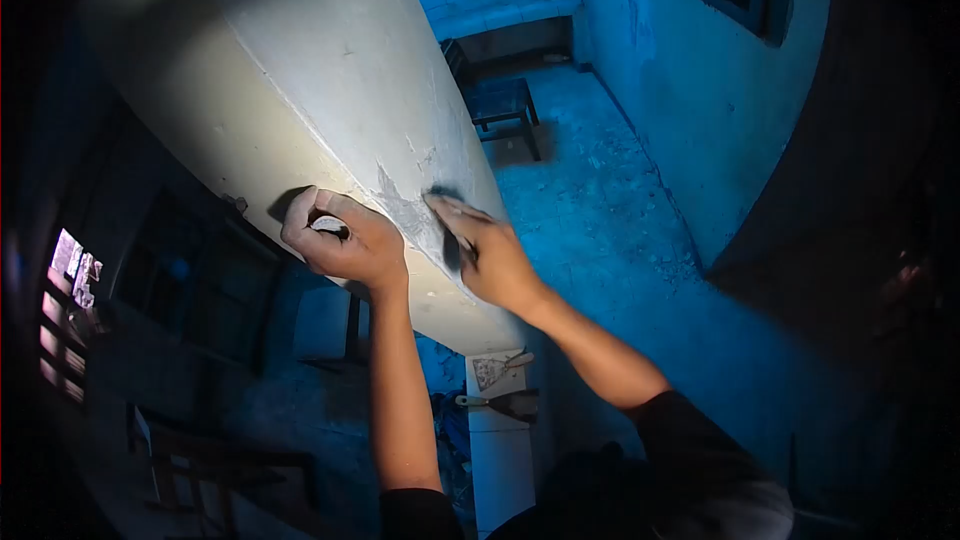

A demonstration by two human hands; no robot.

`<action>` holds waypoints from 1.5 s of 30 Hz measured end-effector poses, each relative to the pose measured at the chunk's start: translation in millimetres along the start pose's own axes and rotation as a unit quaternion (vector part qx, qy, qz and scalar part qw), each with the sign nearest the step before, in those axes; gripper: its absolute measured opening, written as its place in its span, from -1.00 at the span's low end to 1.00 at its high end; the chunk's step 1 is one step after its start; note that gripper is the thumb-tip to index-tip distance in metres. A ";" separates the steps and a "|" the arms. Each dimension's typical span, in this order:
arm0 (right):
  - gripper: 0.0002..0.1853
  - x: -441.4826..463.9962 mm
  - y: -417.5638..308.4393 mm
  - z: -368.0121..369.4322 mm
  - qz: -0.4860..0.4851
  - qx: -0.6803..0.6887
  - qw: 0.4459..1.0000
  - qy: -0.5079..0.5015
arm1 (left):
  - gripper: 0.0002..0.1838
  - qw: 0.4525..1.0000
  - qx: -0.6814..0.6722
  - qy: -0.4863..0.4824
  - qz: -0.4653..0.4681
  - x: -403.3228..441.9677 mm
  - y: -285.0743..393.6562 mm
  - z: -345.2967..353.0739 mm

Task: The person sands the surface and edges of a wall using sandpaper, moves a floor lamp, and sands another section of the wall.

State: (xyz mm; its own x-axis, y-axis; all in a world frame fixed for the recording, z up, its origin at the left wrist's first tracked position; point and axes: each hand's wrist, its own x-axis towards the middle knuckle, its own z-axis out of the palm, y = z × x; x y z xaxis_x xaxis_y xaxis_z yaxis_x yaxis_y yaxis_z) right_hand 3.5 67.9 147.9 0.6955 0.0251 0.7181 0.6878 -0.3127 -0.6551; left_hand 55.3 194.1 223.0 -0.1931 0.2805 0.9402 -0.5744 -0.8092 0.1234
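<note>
broad plastered pillar (350, 60): upper left to centre. bare left hand (345, 240) at its lower left edge; bare right hand (485, 255) on its lower right. two flat-bladed scrapers (519, 405) on narrow flat-topped ledge (500, 470), lower centre. square-seated chair (500, 98) behind, upper centre.

The pillar (330, 60) looks matt and mostly smooth, with a rough grey patch (402, 206); the sleeve (695, 435) is matt cloth.

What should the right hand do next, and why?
Maybe the right hand should slide gently over the grey patch on the pillar, because its fingers are right beside it and the patch's edges look ragged.
</note>
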 end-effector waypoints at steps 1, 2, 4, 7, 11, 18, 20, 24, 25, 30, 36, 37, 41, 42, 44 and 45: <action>-0.24 12.5 5.7 -3.2 0.010 0.014 1.000 -0.009 | -0.91 1.000 -0.002 -0.004 0.001 0.1 -0.7 -0.7; -0.24 20.2 9.1 -5.4 0.018 0.026 0.999 -0.020 | -0.91 1.000 -0.005 -0.001 0.000 1.0 -0.8 0.3; -0.26 16.0 8.7 -2.7 0.012 0.028 0.999 -0.012 | -0.91 1.000 0.012 -0.001 -0.001 1.1 2.2 0.0; -0.28 -9.4 3.4 7.2 0.032 0.038 0.999 -0.003 | -0.91 1.000 0.005 -0.001 0.001 1.7 2.9 0.0; -0.20 7.6 5.9 1.0 0.030 0.012 0.999 0.002 | -0.90 1.000 0.000 -0.004 0.005 1.4 1.2 -0.4; -0.25 1.7 9.4 4.0 0.034 0.044 0.998 -0.006 | -0.89 1.000 -0.004 -0.013 0.003 0.7 -1.8 -1.5; -0.23 -2.1 7.3 7.8 0.036 0.040 0.999 -0.004 | -0.87 1.000 0.014 -0.013 0.001 -1.1 -5.8 -1.4; -0.16 -15.6 0.4 16.1 0.054 0.049 0.997 -0.007 | -0.73 0.997 0.077 -0.009 0.007 -6.2 -28.2 -5.3; -0.14 -18.3 -0.8 17.6 0.065 0.059 0.996 0.000 | -0.71 0.996 0.083 0.000 0.016 -7.8 -33.6 -5.8; -0.13 -7.6 11.4 15.2 0.064 0.097 0.993 0.001 | -0.62 0.998 0.060 -0.022 0.021 -12.6 -72.0 -12.2; -0.11 10.9 32.6 16.8 0.047 0.059 0.997 -0.018 | -0.49 0.977 0.199 0.001 -0.076 -23.8 -99.2 -17.0; -0.11 11.1 33.0 16.6 0.052 0.065 0.996 -0.018 | -0.45 0.975 0.200 -0.009 -0.097 -26.0 -108.6 -18.0; -0.10 10.2 35.4 17.3 0.049 0.064 0.997 -0.016 | -0.49 0.974 0.228 0.002 0.016 -4.7 -43.9 -7.5; -0.09 9.7 35.2 18.7 0.052 0.057 0.997 -0.014 | -0.49 0.974 0.228 0.001 0.016 -4.0 -44.1 -7.2; -0.08 9.9 35.4 19.7 0.048 0.060 0.997 -0.007 | -0.50 0.939 0.340 -0.059 0.015 -2.6 -46.2 -5.8; -0.08 10.4 34.9 19.5 0.043 0.062 0.997 -0.002 | -0.50 0.915 0.393 -0.086 0.013 -1.9 -47.8 -4.9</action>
State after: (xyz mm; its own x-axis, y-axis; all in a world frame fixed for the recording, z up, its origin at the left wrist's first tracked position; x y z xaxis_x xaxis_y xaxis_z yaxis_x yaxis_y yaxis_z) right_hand 38.8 75.8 127.9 0.7536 0.0063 0.6573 0.6456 -0.1949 -0.7384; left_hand 79.1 234.8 213.7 -0.0319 0.2253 0.9738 0.1918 -0.9548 0.2271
